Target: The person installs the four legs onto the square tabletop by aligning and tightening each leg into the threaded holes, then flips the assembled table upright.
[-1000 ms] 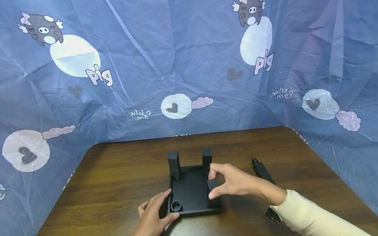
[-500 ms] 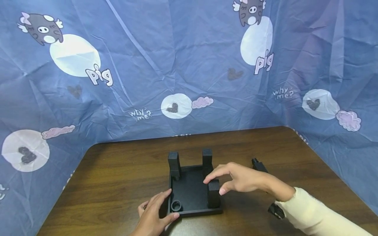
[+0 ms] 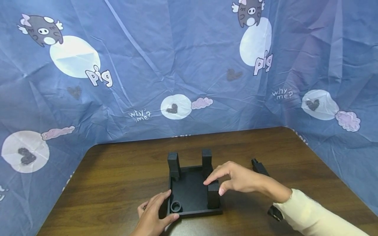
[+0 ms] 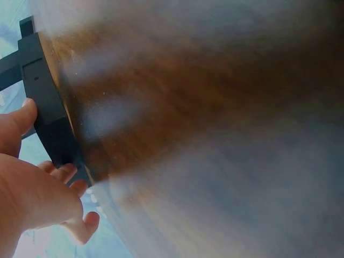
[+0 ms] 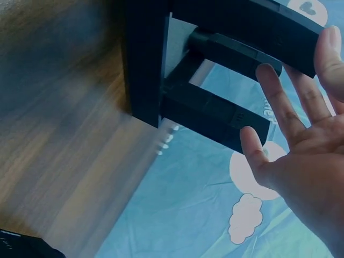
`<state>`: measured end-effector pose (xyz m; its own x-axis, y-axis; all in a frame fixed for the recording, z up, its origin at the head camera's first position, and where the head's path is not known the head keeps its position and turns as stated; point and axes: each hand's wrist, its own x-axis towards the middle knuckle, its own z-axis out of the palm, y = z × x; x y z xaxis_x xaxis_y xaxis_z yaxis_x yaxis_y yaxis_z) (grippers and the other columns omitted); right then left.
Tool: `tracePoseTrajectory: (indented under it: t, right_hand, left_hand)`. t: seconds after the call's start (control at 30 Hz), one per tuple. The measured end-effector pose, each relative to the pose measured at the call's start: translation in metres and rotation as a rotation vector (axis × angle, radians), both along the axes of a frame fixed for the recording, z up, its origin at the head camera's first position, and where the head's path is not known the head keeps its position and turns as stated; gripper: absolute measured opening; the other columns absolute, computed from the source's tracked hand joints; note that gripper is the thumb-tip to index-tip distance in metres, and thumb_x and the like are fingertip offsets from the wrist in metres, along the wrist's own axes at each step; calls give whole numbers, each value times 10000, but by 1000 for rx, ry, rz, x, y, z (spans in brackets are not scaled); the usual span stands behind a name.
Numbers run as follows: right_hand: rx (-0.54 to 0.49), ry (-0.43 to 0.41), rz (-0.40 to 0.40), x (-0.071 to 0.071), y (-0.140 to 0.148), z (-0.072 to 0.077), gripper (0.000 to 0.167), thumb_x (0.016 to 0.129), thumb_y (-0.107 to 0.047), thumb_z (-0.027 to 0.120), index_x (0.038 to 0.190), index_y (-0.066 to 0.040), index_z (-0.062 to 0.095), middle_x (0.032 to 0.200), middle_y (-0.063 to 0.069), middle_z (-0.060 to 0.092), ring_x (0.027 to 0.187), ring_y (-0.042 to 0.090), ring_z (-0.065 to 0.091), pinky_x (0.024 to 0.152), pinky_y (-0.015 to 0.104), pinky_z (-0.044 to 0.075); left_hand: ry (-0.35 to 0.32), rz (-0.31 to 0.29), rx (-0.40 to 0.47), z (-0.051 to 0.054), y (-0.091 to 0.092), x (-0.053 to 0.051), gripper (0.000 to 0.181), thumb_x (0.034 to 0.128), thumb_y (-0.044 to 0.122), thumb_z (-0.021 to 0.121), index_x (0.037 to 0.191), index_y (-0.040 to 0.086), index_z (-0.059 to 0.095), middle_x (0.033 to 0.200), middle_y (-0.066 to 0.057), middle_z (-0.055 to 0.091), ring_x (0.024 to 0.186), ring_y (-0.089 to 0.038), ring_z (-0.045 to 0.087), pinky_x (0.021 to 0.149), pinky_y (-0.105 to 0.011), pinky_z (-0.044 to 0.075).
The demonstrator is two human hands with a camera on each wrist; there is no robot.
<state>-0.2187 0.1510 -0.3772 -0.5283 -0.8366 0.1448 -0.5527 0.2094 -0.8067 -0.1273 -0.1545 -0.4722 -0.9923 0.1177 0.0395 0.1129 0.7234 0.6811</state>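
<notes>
A square black base with a raised rim lies on the table like a small upturned table. Three square black legs stand up from it: the far left leg, the far right leg and the near right leg. At its near left corner is a bare round socket. My left hand holds that corner, thumb on the front rim and fingers along the left one. Around the top of the near right leg my right hand is spread, its thumb beside the leg, fingers loosely extended.
Another black leg with a threaded end lies to the right, partly behind my right forearm. A small black object is half covered by the cream sleeve. Printed blue cloth hangs behind the wooden table.
My right hand has loosened from the near right leg, its fingers spreading and shifting slightly right. The left hand and the base have stayed put.
</notes>
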Motion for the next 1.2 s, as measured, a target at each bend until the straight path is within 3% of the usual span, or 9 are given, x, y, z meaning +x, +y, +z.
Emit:
tracePoseTrajectory:
  t: [0.13, 0.3, 0.43, 0.53, 0.67, 0.83, 1.03, 1.2]
  right_hand:
    - [-45, 13, 27, -2, 0, -3, 395, 743, -102, 768, 1131, -52, 713, 1128, 26, 701, 1052, 159, 628, 929, 333, 471]
    - [-5, -9, -1, 1, 2, -5, 415, 780, -117, 754, 1189, -91, 686, 1194, 0, 672, 1136, 166, 585, 974, 403, 442]
    - [40, -9, -43, 4, 8, -5, 600, 800, -176, 756, 1360, -113, 549, 1272, -1, 625, 1217, 193, 532, 1023, 465, 374]
    - [55, 21, -107, 7, 15, -4, 709, 788, -221, 773, 1424, -146, 468, 1299, -4, 603, 1213, 210, 531, 1021, 474, 363]
    - [96, 70, -216, 10, 29, -6, 619, 789, -213, 783, 1355, -232, 533, 1267, -49, 600, 1171, 189, 532, 983, 456, 401]
    - [131, 176, -273, 12, 48, -12, 548, 815, -172, 765, 1322, -222, 562, 1280, -56, 589, 1200, 203, 514, 973, 493, 407]
    - [173, 292, -333, 11, 74, -16, 554, 830, -167, 747, 1344, -229, 551, 1327, -27, 570, 1290, 328, 444, 1025, 667, 215]
    - [271, 497, -375, 8, 95, -21, 579, 771, -95, 783, 1307, -209, 595, 1301, -10, 598, 1225, 315, 506, 929, 624, 330]
  left_hand:
    - [-11, 3, 0, 1, 0, 0, 763, 716, 457, 802, 1365, 159, 533, 1344, -62, 567, 1279, -335, 442, 921, -593, 164]
    - [-22, 2, 0, 1, 0, 0, 763, 717, 458, 801, 1368, 166, 530, 1346, -63, 563, 1282, -335, 438, 925, -596, 161]
    - [-20, 0, -6, 1, 0, 0, 760, 722, 458, 799, 1371, 169, 527, 1347, -65, 561, 1284, -335, 438, 928, -595, 159]
    - [-25, -6, -10, 1, 1, 0, 762, 725, 472, 791, 1374, 176, 524, 1349, -61, 559, 1283, -331, 437, 925, -593, 160]
    - [-29, -14, -12, 1, 1, -1, 762, 729, 487, 783, 1376, 179, 522, 1351, -64, 555, 1277, -321, 438, 924, -598, 160]
    - [-34, -11, -10, 1, 1, -1, 765, 728, 485, 784, 1377, 177, 522, 1352, -71, 552, 1276, -319, 438, 929, -599, 157]
    - [-42, -18, 0, 2, 0, -1, 769, 733, 488, 778, 1383, 176, 512, 1357, -70, 547, 1286, -329, 427, 926, -597, 153]
    - [-30, -18, -3, 2, -1, 0, 766, 735, 488, 777, 1381, 173, 514, 1354, -70, 551, 1285, -332, 430, 924, -595, 154]
